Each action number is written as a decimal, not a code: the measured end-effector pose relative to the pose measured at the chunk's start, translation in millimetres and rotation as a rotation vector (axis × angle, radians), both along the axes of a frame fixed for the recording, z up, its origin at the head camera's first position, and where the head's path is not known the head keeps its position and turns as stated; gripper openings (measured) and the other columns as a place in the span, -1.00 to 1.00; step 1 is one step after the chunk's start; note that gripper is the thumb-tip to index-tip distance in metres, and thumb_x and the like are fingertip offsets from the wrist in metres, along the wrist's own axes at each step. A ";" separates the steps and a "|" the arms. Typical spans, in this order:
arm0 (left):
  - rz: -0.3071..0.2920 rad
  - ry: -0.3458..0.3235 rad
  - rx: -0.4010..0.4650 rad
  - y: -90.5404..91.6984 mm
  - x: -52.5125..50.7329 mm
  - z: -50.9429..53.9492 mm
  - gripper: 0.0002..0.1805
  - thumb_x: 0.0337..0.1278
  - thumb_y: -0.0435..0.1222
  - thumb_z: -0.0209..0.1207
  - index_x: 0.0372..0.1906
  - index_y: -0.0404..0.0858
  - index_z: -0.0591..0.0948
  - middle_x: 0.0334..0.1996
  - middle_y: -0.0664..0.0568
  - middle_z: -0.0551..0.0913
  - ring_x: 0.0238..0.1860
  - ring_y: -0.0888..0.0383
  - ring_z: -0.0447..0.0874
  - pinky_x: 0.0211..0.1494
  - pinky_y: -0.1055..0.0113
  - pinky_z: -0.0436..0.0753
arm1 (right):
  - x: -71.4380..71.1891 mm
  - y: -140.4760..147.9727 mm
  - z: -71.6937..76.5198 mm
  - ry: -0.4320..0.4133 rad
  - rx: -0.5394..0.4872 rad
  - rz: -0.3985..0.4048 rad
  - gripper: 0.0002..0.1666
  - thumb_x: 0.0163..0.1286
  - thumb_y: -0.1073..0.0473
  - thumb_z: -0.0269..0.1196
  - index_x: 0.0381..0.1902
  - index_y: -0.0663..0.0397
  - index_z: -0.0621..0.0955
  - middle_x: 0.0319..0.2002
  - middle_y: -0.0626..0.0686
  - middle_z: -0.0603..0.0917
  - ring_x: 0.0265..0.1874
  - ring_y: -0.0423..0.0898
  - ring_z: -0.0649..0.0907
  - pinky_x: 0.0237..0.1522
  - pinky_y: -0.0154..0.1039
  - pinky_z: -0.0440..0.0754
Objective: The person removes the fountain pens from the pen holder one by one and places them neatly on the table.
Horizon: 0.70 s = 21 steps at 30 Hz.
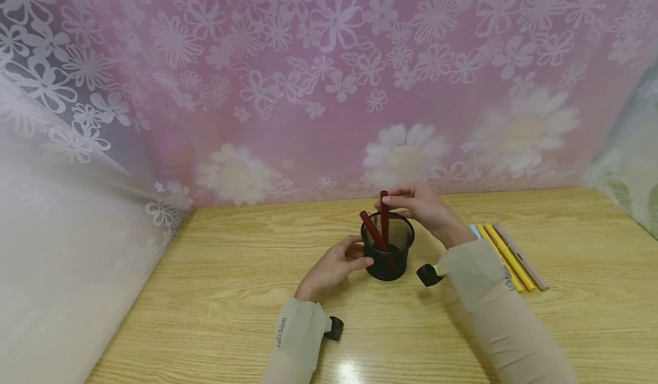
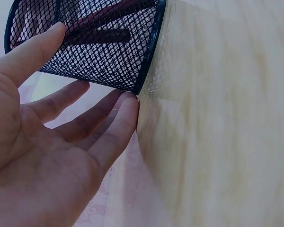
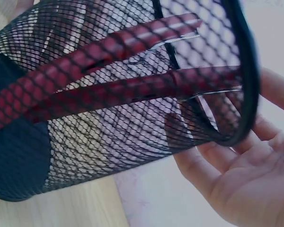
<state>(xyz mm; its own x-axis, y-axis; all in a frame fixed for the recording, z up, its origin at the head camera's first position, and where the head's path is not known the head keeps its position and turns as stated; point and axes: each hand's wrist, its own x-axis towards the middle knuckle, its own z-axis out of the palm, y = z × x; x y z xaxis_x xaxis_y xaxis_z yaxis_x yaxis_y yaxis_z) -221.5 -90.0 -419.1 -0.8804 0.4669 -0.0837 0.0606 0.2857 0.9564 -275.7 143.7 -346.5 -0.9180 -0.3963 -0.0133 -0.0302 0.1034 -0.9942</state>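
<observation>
A black mesh pen holder (image 1: 385, 267) stands on the wooden table. My left hand (image 1: 334, 267) holds it from the left, thumb on the front of the mesh and fingers beside it; the left wrist view shows the fingertips close to the holder's black edge. My right hand (image 1: 424, 210) is at the rim, thumb and fingers pinching the top of an upright dark red pen (image 1: 384, 218) whose lower part is inside the holder. A second dark red pen (image 1: 373, 231) leans left in it. Through the mesh, the right wrist view shows both pens (image 3: 146, 35) with clips.
Right of the holder, partly under the right forearm, lie a light blue pen (image 1: 474, 231), yellow pens (image 1: 509, 256) and a mauve pen (image 1: 521, 256) side by side. A pink flowered curtain (image 1: 308, 115) hangs along the table's back edge; pale sheeting (image 1: 67, 230) hangs on the left.
</observation>
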 end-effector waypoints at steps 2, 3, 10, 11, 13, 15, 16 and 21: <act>0.004 -0.003 0.000 0.1 -0.2 0.2 -0.41 0.42 -0.16 0.24 0.46 -0.17 0.40 0.26 -0.07 0.54 0.25 -0.02 0.53 0.29 0.01 0.50 | -0.2 1.7 2.5 0.006 -0.018 0.003 -0.70 0.55 0.23 0.21 0.04 0.40 0.63 -0.09 0.08 0.78 0.01 -0.03 0.70 0.33 0.25 0.35; 0.006 -0.004 0.000 0.1 -0.1 0.6 -0.41 0.42 -0.17 0.24 0.45 -0.17 0.41 0.26 -0.06 0.54 0.25 -0.01 0.53 0.29 0.01 0.50 | 0.0 2.6 4.0 0.010 -0.020 0.003 -0.70 0.55 0.23 0.20 0.05 0.40 0.62 -0.09 0.07 0.78 0.01 0.00 0.70 0.31 0.22 0.39; 0.007 -0.014 0.005 -0.3 1.0 1.0 -0.41 0.42 -0.16 0.24 0.45 -0.18 0.41 0.27 -0.07 0.53 0.26 -0.03 0.52 0.29 0.00 0.50 | 1.6 7.2 14.5 0.035 -0.047 -0.003 -0.69 0.57 0.22 0.18 0.05 0.43 0.60 -0.15 0.00 0.79 -0.05 0.00 0.73 0.06 -0.05 0.66; 0.008 -0.014 0.005 -0.1 1.2 1.0 -0.41 0.42 -0.16 0.24 0.45 -0.17 0.41 0.27 -0.06 0.53 0.26 -0.03 0.52 0.29 0.00 0.50 | 1.9 7.9 15.7 0.037 -0.053 -0.007 -0.69 0.57 0.22 0.18 0.04 0.43 0.60 -0.17 -0.02 0.79 -0.07 -0.02 0.74 0.03 -0.08 0.68; 0.007 -0.009 0.001 -0.1 1.0 0.6 -0.41 0.41 -0.17 0.25 0.45 -0.18 0.41 0.26 -0.07 0.53 0.26 -0.03 0.52 0.29 0.01 0.50 | 2.0 9.5 17.3 0.034 -0.074 -0.021 -0.72 0.57 0.23 0.18 0.02 0.39 0.61 -0.18 0.00 0.79 -0.11 -0.04 0.75 0.00 -0.09 0.69; 0.008 -0.009 -0.002 0.2 1.0 0.7 -0.41 0.41 -0.17 0.25 0.45 -0.17 0.41 0.27 -0.07 0.53 0.26 -0.03 0.52 0.29 0.01 0.50 | 2.1 10.8 18.7 0.030 -0.095 -0.033 -0.75 0.57 0.24 0.18 0.01 0.36 0.62 -0.16 0.03 0.79 -0.11 -0.04 0.75 -0.02 -0.07 0.70; 0.009 -0.006 -0.004 0.4 1.0 0.7 -0.41 0.41 -0.17 0.25 0.45 -0.17 0.41 0.27 -0.07 0.53 0.26 -0.03 0.52 0.29 0.02 0.50 | 2.1 11.6 19.2 0.032 -0.104 -0.039 -0.75 0.57 0.24 0.18 0.00 0.35 0.62 -0.15 0.03 0.79 -0.11 -0.04 0.75 -0.03 -0.06 0.71; 0.011 -0.002 -0.014 0.7 1.2 0.7 -0.40 0.41 -0.16 0.25 0.46 -0.18 0.40 0.26 -0.07 0.53 0.26 -0.01 0.52 0.29 0.03 0.50 | 3.0 16.8 22.1 0.024 -0.122 -0.042 -0.80 0.59 0.20 0.16 -0.07 0.25 0.62 -0.13 0.02 0.78 -0.11 -0.05 0.75 -0.04 -0.03 0.71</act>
